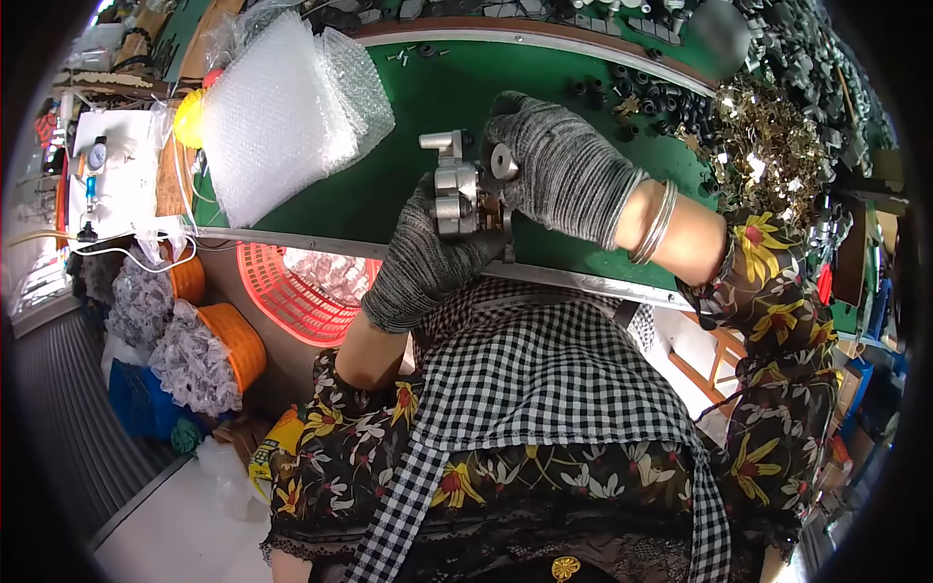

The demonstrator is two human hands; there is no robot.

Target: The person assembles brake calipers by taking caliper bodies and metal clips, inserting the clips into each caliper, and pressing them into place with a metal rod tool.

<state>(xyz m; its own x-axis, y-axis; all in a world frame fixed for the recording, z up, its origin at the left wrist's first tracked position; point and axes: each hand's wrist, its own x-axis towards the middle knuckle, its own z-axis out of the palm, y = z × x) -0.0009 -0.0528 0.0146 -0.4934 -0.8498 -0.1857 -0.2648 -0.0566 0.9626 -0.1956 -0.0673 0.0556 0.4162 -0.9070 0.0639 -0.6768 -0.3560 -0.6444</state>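
Green and metal-edged, a workbench point(457, 83) spans the scene. Above its near edge, the grey-gloved left hand point(428, 262) grips a silver cast-metal assembly point(454, 197); the grey-gloved right hand point(564, 160) curls against a round, holed silver piece point(503, 154) just right, its exact hold hidden. Steady left-hand support should help.

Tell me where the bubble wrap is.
In the head view, the bubble wrap lies at upper left on the green worktop, left of the metal part in the left hand.

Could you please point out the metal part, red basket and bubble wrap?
Metal part point(454, 191): head view, silvery body.
Red basket point(265, 283): head view, slotted wall.
Bubble wrap point(275, 121): head view, middle of sheet.
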